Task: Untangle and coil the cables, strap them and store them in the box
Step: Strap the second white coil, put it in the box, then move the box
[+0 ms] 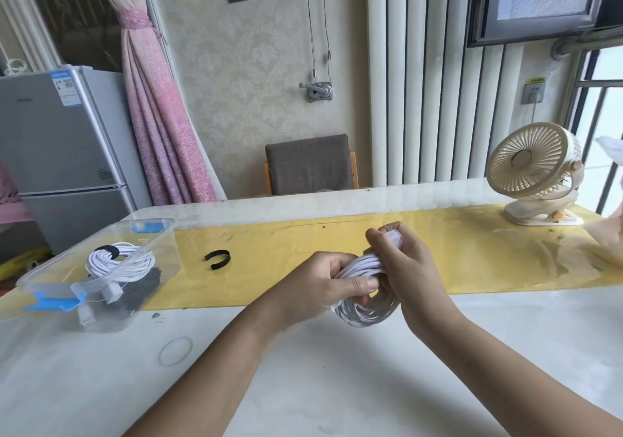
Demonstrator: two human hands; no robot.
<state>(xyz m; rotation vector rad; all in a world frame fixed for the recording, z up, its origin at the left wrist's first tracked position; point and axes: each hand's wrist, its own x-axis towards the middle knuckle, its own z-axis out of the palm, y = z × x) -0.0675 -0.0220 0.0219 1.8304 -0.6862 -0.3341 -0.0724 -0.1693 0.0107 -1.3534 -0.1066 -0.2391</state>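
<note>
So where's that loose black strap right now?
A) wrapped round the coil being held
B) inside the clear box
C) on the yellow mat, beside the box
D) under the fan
C: the black strap lies curled on the yellow mat, just right of the clear box.

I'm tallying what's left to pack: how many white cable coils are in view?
2. One strapped coil lies in the clear box; the other coil is gripped by the left hand and right hand over the table. The dark bundle in the box may hide more.
</note>
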